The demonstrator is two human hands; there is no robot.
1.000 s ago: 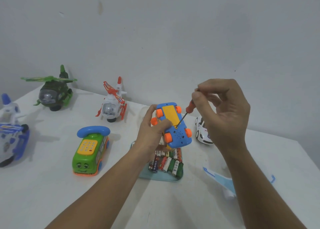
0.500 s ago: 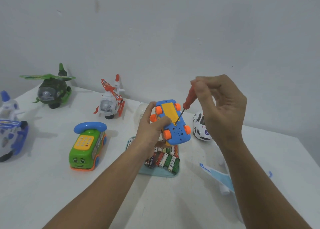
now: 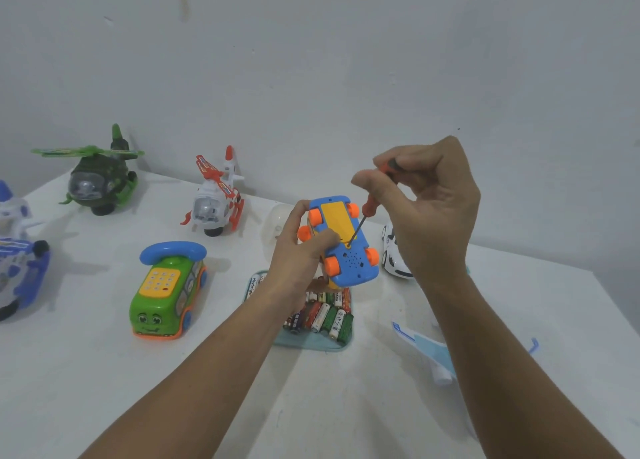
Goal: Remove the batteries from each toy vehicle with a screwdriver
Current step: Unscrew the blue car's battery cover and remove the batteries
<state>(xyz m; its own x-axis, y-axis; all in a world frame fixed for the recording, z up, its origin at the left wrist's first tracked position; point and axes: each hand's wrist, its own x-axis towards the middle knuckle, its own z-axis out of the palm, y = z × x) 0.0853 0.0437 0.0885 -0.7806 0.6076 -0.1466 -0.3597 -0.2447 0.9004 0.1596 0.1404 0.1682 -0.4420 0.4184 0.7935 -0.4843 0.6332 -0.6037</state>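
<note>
My left hand (image 3: pixel 301 250) holds a blue toy car (image 3: pixel 349 261) upside down above the table, its orange wheels and yellow battery cover facing me. My right hand (image 3: pixel 426 209) pinches a small screwdriver (image 3: pixel 372 202) with an orange-red handle between thumb and fingers. The thin tip rests on the near end of the yellow cover, by the speaker holes. Below the car lies a pale blue tray (image 3: pixel 311 344) with several loose batteries (image 3: pixel 327 314) in it.
On the white table stand a green phone-shaped bus (image 3: pixel 166 295), a white-and-red helicopter (image 3: pixel 216 202), a green helicopter (image 3: pixel 98 179), a blue-and-white toy (image 3: pixel 17 261) at the left edge, a white police car (image 3: pixel 393 254) behind my right hand, and a blue-and-white plane (image 3: pixel 426 351) at the right.
Both hands and the car have stayed nearly in place. My right hand's fingers have shifted on the screwdriver handle, with the tip staying on the cover.
</note>
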